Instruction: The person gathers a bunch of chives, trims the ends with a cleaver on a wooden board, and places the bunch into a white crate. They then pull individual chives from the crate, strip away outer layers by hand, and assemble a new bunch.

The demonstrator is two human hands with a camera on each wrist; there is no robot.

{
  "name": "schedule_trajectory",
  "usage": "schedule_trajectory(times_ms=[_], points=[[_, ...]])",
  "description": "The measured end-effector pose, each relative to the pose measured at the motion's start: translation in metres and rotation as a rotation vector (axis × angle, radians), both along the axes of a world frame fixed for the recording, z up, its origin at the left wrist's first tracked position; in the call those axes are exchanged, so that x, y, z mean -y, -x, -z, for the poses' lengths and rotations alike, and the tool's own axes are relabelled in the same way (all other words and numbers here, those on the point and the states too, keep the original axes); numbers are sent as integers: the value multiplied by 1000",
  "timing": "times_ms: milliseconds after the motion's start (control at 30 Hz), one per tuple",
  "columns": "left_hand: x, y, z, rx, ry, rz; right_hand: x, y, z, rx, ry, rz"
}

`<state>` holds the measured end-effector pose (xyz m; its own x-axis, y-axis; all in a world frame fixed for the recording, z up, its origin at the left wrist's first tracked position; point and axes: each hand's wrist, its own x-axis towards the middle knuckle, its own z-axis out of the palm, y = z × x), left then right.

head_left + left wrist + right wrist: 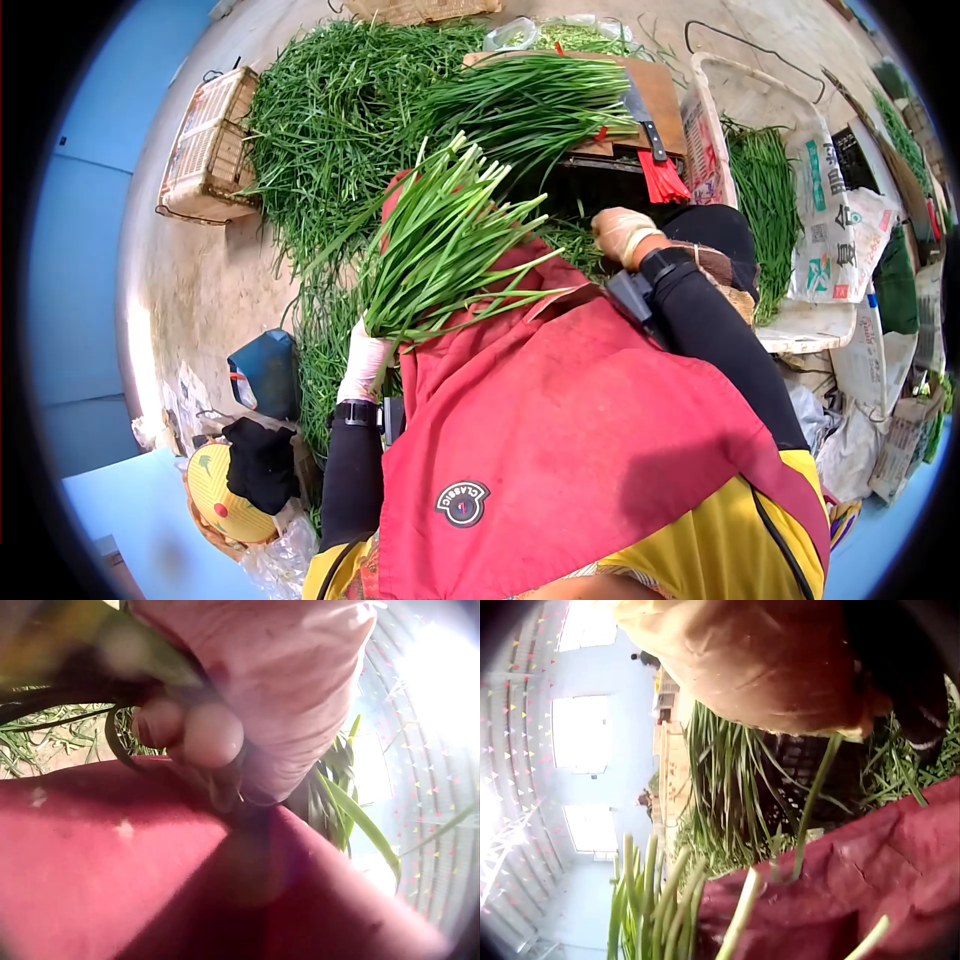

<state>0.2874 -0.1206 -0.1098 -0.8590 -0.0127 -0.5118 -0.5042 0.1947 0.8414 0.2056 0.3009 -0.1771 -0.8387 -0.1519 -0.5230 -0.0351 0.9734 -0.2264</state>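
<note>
My gloved left hand (365, 362) grips a thick bunch of garlic chives (445, 245) near my lap, pale stem ends fanned up and away. In the left wrist view its fingertips (214, 735) curl beside the green leaves, above the red apron (560, 390). My gloved right hand (625, 235) is curled above my right knee, apart from the bunch. From under it, in the right wrist view, a single chive leaf (819, 787) hangs toward the apron; the fingers' hold on it is hidden. Loose stem ends (671, 907) stand up nearby.
A board (660, 95) ahead bears neat chives (540, 95), a black-handled knife (650, 130) and red ties (662, 180). Loose chives (330, 120) are heaped at left, beside a woven crate (208, 145). At right stands a white basket (825, 325) with chives inside.
</note>
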Motion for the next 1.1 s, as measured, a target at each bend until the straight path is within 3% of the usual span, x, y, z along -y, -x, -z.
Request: schedule_trajectory(times_ms=[33,67,133,167,200,267,333,367,467,500,533,567,600,667,700,800,833,867,900,933,1067,1100], points=[[-13,0,-6,-91,-55,-11,-7,0,-13,85,92,36],[-11,3,-5,-94,-58,-10,-10,-6,-26,27,348,111],[-5,5,-1,42,25,-11,4,1,-31,-53,784,123],[-6,6,1,31,16,-16,13,6,-45,-30,823,17],[-5,8,5,31,17,-9,28,7,-50,-10,897,57],[-2,9,17,-119,41,41,63,1,-53,69,1164,229],[6,9,27,-112,9,34,82,1,-39,163,1231,451],[7,10,27,-100,2,21,90,1,-31,67,1389,514],[4,7,17,-82,2,7,72,5,-32,4,1264,507],[5,7,15,-36,25,19,60,13,-2,-79,1135,539],[6,8,12,8,46,31,43,16,-9,-238,732,412],[3,7,9,9,36,23,26,17,-18,-241,436,354],[6,7,15,9,35,25,12,10,-31,-264,254,135],[15,8,31,-93,-33,42,-22,23,31,-18,133,219],[-4,7,7,-105,47,46,-21,18,11,-7,259,120],[-10,8,2,-39,-83,-33,11,19,-21,-113,822,109],[4,12,7,10,32,81,21,19,-25,149,1058,214],[9,11,15,7,36,81,32,20,-28,421,1285,316],[10,12,14,22,27,54,46,24,-25,493,1292,224],[10,11,13,37,18,26,52,15,-28,573,1372,353],[12,5,17,-76,-30,40,54,10,-26,516,1442,359],[4,7,8,5,-2,-7,52,8,-27,508,1458,368]])
